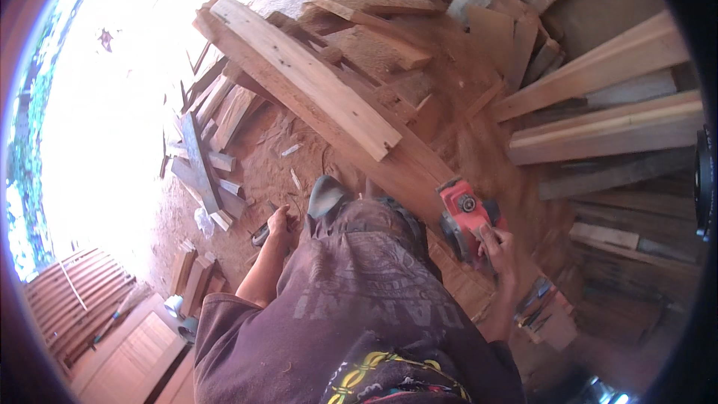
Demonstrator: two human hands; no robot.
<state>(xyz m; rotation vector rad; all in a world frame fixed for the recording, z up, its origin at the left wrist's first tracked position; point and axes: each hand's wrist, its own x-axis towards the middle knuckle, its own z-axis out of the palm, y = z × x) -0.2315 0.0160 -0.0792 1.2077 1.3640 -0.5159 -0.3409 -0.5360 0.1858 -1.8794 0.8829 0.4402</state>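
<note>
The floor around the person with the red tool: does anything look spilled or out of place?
Yes: brown sawdust covers the ground, and offcuts lie jumbled at odd angles left of the long board. Nothing looks neatly stacked there.

Left hand point(279, 221): your fingers curled
Left forearm point(259, 273): bare, slanting forward
Right hand point(496, 248): your fingers bent, gripping
Right forearm point(499, 314): bare, pointing forward
</note>
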